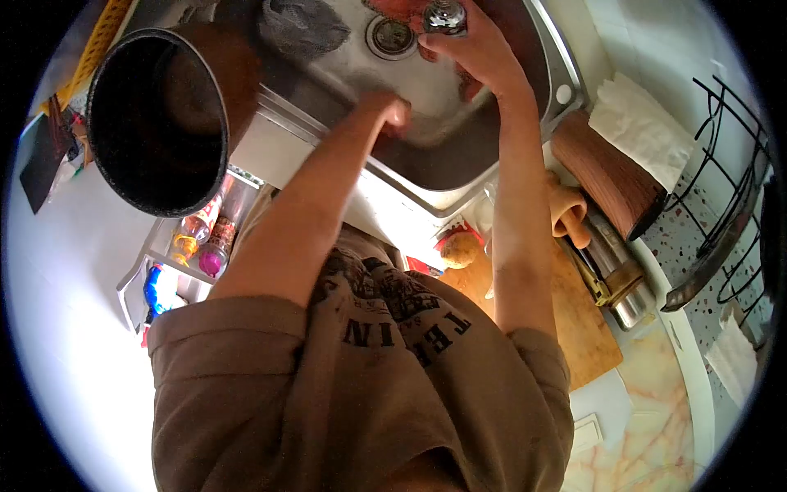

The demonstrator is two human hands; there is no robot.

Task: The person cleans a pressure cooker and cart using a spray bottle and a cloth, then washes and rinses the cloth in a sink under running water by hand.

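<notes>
My right hand (479,49) is at the top of the view over the metal sink (447,174). Its fingers and thumb close around a shiny metal piece (445,16) that looks like a faucet head. Something red (400,8) shows beside it, cut off by the top edge. Lower in the basin, my left hand (390,113) is bent downward and blurred, its fingers mostly hidden. Between the hands and a dark grey patch (303,26) on the basin floor lies the round drain (391,38).
Left of the sink, a large dark pot (160,119) lies tilted, its mouth facing me. Bottles (217,246) stand in an open drawer below. To the right are a brown wooden-looking holder (611,172), a steel cylinder (631,299), a cutting board (586,344) and a black wire rack (721,164).
</notes>
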